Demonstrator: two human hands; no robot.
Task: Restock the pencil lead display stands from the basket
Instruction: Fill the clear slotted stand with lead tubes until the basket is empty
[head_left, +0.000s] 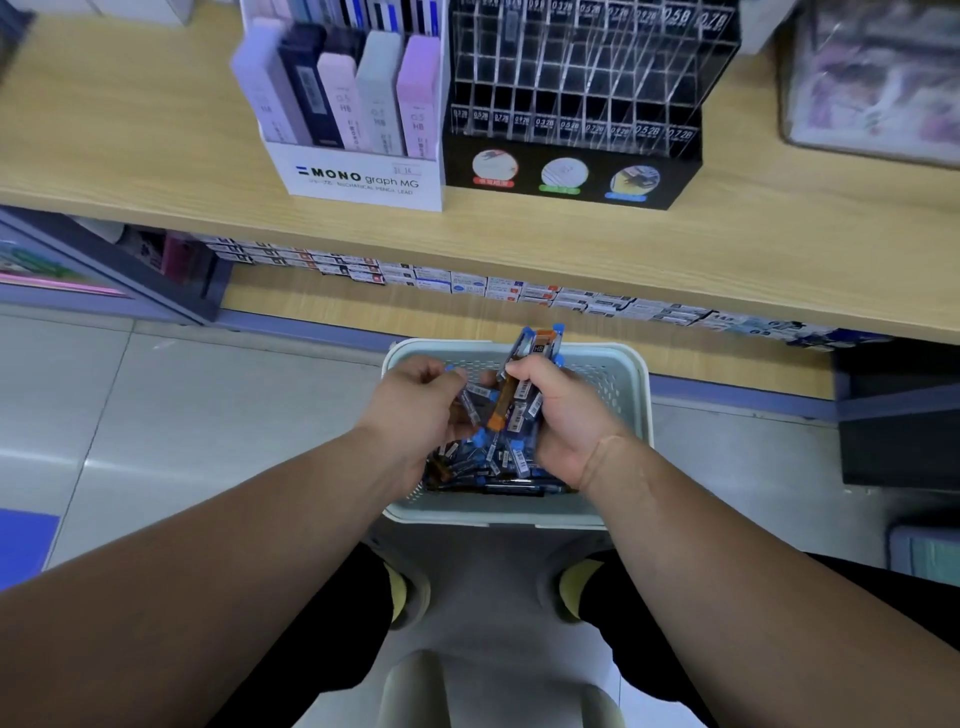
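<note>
Overhead, at far left, the wooden shelf (130, 156) runs across the view. A white display stand (363, 171) marked "MONO graph MG" stands on it, with tall lead cases upright in its slots in lilac, navy, pink, grey and purple. Labels read 0.5 HB where legible.

Below, the left hand (421, 410) is over the left half of the basket (631, 374). Its fingers are curled, pinching one dark lead case (470, 405) with a blue cap. The case is tilted and sits just above the heap.

The basket is pale, perforated plastic, on the floor between the person's feet, just in front of the lower shelf edge. Loose lead cases (483, 462) lie jumbled inside it, mostly dark with blue caps and barcode stickers.

The right hand (563, 415) is over the right half of the basket, fingers clenched around a bundle of cases (530, 405). One orange case (506, 402) is among them. The bundle's upper ends stick out past the thumb, over the basket's far rim.

The black display stand (571, 150) touches the right side of the white one. It has rows of clear acrylic slots labelled 0.3, 0.5 and 0.7 2B.

A row of small boxes (467, 283) lines the lower shelf, behind the basket.
</note>
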